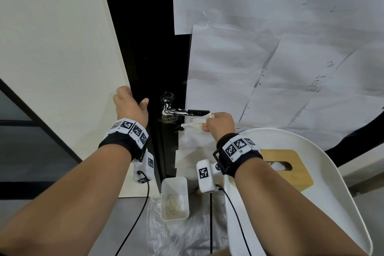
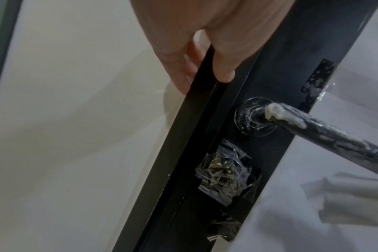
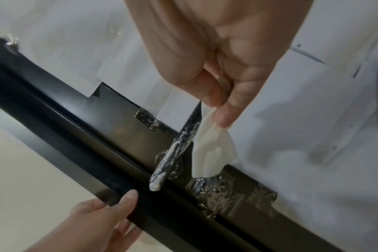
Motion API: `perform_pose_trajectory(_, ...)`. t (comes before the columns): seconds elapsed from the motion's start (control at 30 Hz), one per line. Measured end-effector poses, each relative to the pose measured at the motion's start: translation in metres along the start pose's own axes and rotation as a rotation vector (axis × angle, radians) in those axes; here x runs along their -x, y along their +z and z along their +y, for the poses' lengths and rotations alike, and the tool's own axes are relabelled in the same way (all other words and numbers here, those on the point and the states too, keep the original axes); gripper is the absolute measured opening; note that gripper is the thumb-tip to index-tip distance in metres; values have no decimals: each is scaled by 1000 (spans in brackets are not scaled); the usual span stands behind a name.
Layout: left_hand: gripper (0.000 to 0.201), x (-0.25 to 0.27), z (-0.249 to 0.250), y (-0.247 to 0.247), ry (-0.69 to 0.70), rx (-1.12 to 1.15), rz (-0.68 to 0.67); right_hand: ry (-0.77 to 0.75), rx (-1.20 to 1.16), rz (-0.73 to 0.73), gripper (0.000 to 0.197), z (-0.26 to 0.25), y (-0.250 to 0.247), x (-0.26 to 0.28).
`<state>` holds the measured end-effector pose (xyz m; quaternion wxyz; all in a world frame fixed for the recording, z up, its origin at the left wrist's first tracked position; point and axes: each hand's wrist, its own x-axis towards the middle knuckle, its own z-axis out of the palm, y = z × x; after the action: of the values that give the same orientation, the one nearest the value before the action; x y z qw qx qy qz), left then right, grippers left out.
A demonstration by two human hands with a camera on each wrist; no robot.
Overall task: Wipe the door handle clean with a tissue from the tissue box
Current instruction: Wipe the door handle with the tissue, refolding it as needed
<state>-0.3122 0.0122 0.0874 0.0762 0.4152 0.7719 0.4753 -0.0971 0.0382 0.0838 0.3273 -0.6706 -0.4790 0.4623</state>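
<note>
A black lever door handle (image 1: 182,112) (image 2: 313,129) (image 3: 179,145) sticks out of the dark door, smeared with white paste, thickest near its round base. My right hand (image 1: 207,122) (image 3: 218,109) pinches a crumpled white tissue (image 1: 193,123) (image 3: 211,150) (image 2: 345,199) at the handle's free end; the tissue hangs just beside and below the lever. My left hand (image 1: 135,100) (image 2: 203,80) (image 3: 110,213) grips the black door edge (image 1: 145,68) left of the handle, thumb in front and fingers behind. A wooden tissue box (image 1: 291,164) sits at the lower right.
The tissue box rests on a white round seat (image 1: 332,172). A white bin (image 1: 174,197) holding used tissues stands on plastic sheeting (image 1: 176,235) on the floor under the handle. White paper sheets (image 1: 270,48) cover the door. A cream wall (image 1: 52,48) is at the left.
</note>
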Motion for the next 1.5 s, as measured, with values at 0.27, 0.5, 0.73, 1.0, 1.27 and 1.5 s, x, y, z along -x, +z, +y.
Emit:
perform_pose_trajectory(0.27, 41, -1, 0, 0, -20, -8, -11, 282, -629, -43, 19, -16, 8, 20)
perform_pose_trajectory(0.5, 41, -1, 0, -3, -6, -4, -25, 215, -327, -125, 16, -28, 15, 31)
perform_pose_trajectory(0.73, 40, 1, 2, -5, -20, 4, -25, -354, 421, -38, 29, -31, -4, 31)
perform_pose_trajectory(1.0, 40, -1, 0, -4, -7, 1, -27, -630, 717, 100, 25, -18, 10, 24)
perform_pose_trajectory(1.27, 41, -2, -1, -4, 7, 4, -12, -647, 649, 27, 30, -14, 9, 13)
perform_pose_trajectory(1.5, 41, -2, 0, -1, 41, -3, 38, -662, 773, 40, 29, -13, 8, 17)
